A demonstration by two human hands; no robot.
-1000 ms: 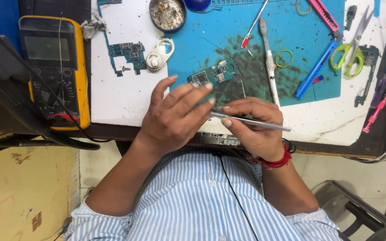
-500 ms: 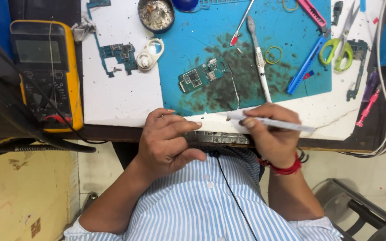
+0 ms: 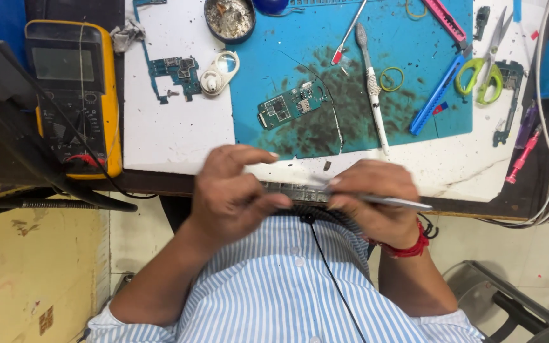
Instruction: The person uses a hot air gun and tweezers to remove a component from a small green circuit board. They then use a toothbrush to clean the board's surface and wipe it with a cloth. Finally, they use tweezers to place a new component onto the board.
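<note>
Both hands are at the near edge of the workbench, close to the person's striped shirt. The right hand [image 3: 376, 203] is closed around a thin silver tool [image 3: 396, 202], maybe tweezers; the picture is blurred there, so I cannot tell its kind. The tool lies almost level, and its free end sticks out to the right past the knuckles. A red thread band [image 3: 408, 246] goes around this wrist.

The left hand [image 3: 233, 194] is just beside the right one, with the fingers curled inward and the thumb pointing to the right hand. If it pinches something small, I cannot tell, because the fingers are blurred. The two hands almost touch over the table edge.

The small green circuit board [image 3: 290, 105] lies farther away on the blue work mat [image 3: 274, 63], well apart from both hands and not touched. To the right of it on the mat lies a white toothbrush [image 3: 371, 95], then a yellow rubber ring [image 3: 391, 79] and a blue utility knife [image 3: 436, 95]. Green-handled scissors [image 3: 481, 73] lie at the right border of the mat. On the far left stands a yellow multimeter [image 3: 74, 95], and between it and the mat lies another circuit board [image 3: 176, 70] on the white surface.
</note>
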